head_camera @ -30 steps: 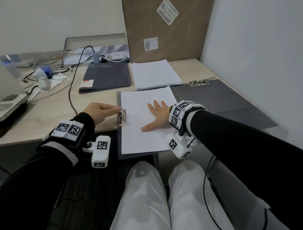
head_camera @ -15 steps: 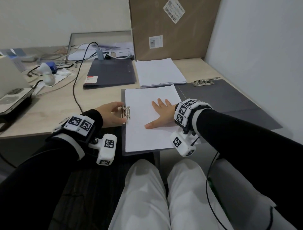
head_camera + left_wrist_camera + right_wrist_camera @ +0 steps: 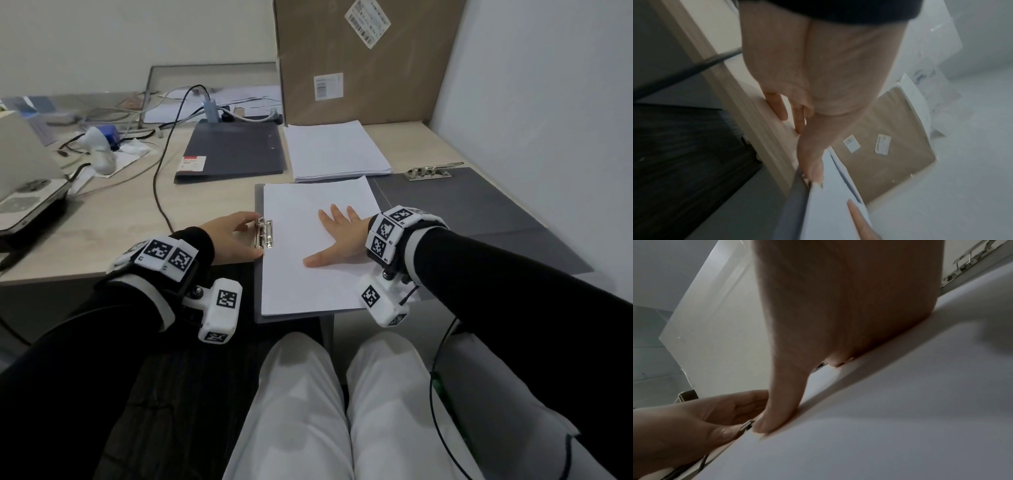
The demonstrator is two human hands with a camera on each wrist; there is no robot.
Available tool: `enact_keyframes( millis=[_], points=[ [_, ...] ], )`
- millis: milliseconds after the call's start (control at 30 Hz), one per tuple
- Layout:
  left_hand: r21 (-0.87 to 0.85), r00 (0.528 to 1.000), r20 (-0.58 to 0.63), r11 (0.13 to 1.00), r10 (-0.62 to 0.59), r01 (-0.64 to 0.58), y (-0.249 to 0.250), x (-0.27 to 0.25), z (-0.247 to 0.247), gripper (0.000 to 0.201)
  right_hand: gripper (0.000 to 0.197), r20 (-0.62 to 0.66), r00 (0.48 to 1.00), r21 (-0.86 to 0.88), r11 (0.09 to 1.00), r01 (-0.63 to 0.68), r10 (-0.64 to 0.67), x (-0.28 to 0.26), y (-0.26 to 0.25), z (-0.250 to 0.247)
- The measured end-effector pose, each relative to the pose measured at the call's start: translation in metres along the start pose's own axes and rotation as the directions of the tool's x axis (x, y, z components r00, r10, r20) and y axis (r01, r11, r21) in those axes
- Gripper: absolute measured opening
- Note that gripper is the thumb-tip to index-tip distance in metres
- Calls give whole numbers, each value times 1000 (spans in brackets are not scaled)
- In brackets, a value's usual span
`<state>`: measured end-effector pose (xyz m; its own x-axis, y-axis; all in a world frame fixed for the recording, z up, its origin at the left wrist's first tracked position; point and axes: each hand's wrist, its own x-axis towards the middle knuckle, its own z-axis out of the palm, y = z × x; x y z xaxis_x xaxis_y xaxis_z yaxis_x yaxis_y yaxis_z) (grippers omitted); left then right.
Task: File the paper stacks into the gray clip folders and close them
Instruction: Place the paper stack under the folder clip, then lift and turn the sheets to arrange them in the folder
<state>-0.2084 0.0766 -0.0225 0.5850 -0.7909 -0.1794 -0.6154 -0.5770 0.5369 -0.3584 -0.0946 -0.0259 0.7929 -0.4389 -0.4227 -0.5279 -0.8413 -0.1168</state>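
My left hand (image 3: pixel 233 236) has closed in — thumb and fingers now pinch the metal clip (image 3: pixel 265 234) at the paper stack's (image 3: pixel 308 274) left edge; my right hand (image 3: pixel 337 238) still presses flat, fingers spread, in the open gray folder (image 3: pixel 479 205) on the bench (image 3: pixel 113 233).

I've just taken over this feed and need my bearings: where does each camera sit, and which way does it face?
Head: worn on the head, facing forward and down at the desk; both forearms, hands and knees show.
Left wrist: along the left hand toward the paper stack in the open folder.
Right wrist: under the right hand, which lies flat on the paper.
Shared: both wrist views show the stack; the right one also shows the left hand at the metal clip.
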Motion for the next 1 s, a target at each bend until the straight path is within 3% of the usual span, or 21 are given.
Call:
enact_keyframes(
  millis=[133, 200, 267, 333, 400, 500, 667, 833, 933, 1000],
  points=[
    [-257, 989, 145, 965, -14, 51, -7, 5, -7, 80, 100, 35, 999, 76, 997, 19, -22, 1, 6, -9],
    [-371, 987, 143, 920, -75, 123, -6, 13, -13, 69, 88, 36, 998, 181, 983, 35, -43, 2, 10, -19],
    [-393, 983, 46, 902, -177, 180, -1, 26, -19, 46, 69, -65, 997, 300, 953, 52, -34, 3, 17, -31],
    [-391, 966, -66, 897, -251, 206, 7, 38, -24, 34, 47, -209, 975, 487, 873, 41, 71, 8, 27, -45],
    [-443, 959, -102, 876, -263, 193, 18, 54, -26, 29, 35, -296, 928, 633, 774, 14, 226, 20, 45, -59],
    [-545, 963, -77, 820, -260, 177, 36, 81, -26, 32, 35, -328, 860, 734, 678, -28, 390, 38, 70, -79],
    [-680, 950, -100, 717, -296, 152, 67, 135, -26, 32, 34, -350, 808, 768, 639, -42, 474, 72, 95, -107],
    [-588, 939, -59, 772, -338, 241, 88, 191, -28, 27, 39, -273, 841, 765, 635, -104, 467, 102, 114, -127],
    [-530, 918, -90, 799, -385, 284, 93, 213, -25, 39, 45, -232, 873, 733, 667, -132, 428, 120, 122, -131],
    [-269, 934, -158, 924, -321, 272, 89, 225, -19, 40, 46, -199, 889, 722, 675, -151, 412, 130, 127, -129]
  ],
)
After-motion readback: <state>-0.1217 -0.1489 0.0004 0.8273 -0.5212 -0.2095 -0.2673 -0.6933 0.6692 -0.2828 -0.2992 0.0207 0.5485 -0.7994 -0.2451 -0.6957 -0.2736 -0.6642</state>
